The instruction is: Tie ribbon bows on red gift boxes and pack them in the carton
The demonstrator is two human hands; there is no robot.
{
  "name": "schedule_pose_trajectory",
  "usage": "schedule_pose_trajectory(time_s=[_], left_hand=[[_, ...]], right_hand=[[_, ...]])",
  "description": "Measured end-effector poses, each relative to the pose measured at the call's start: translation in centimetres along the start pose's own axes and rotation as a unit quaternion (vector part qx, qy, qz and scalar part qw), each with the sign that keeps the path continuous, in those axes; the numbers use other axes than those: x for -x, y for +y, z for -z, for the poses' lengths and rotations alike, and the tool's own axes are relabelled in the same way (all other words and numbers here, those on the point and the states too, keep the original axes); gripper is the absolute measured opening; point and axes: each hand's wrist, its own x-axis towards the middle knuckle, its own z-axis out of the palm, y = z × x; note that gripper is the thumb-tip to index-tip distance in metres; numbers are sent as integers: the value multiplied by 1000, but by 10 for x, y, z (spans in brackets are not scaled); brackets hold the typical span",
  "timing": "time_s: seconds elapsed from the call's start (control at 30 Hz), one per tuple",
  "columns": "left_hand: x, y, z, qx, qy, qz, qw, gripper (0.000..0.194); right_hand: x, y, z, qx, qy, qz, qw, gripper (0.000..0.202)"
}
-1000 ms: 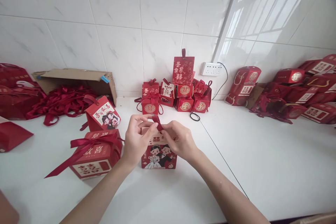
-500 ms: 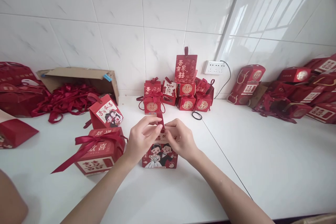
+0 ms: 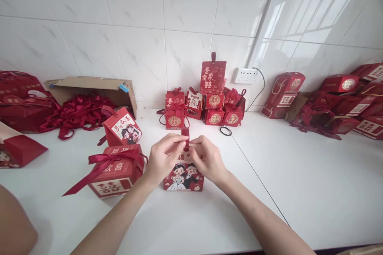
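Note:
A red gift box (image 3: 184, 177) with a cartoon bride and groom stands upright on the white table in front of me. A dark red ribbon loop (image 3: 185, 132) rises from its top. My left hand (image 3: 166, 155) pinches the ribbon from the left side, thumb and forefinger together. From the other side my right hand (image 3: 206, 157) pinches the same ribbon, its fingertips close to the left ones. Both hands cover the box's upper corners. To the left sits a red box with a ribbon bow (image 3: 116, 171), and behind it a tilted red box with a couple picture (image 3: 124, 126).
Stacked red boxes (image 3: 213, 77) stand against the tiled wall, near a power strip (image 3: 245, 75) and a black ring (image 3: 225, 131). A cardboard box (image 3: 95, 83) spills red ribbons (image 3: 80, 113) at left. More red boxes (image 3: 347, 105) pile at right. Someone's bare arm or knee (image 3: 16, 223) shows lower left.
The ribbon loop shows more upright between my fingertips, and my left fingertips have shifted slightly right. The whole view has moved a little; the box stays in place.

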Motion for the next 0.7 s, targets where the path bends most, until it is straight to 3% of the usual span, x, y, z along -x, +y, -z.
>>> schedule_pose_trajectory(time_s=[0.27, 0.53, 0.7], left_hand=[[0, 0, 9, -9, -50, -51, 997, 34], [0, -4, 7, -33, -52, -64, 996, 37], [1, -5, 7, -51, -46, -72, 995, 37]], right_hand=[[0, -1, 0, 14, 14, 16, 1000, 5], [2, 1, -1, 31, 17, 21, 999, 3], [1, 6, 2, 125, 26, 93, 987, 8]])
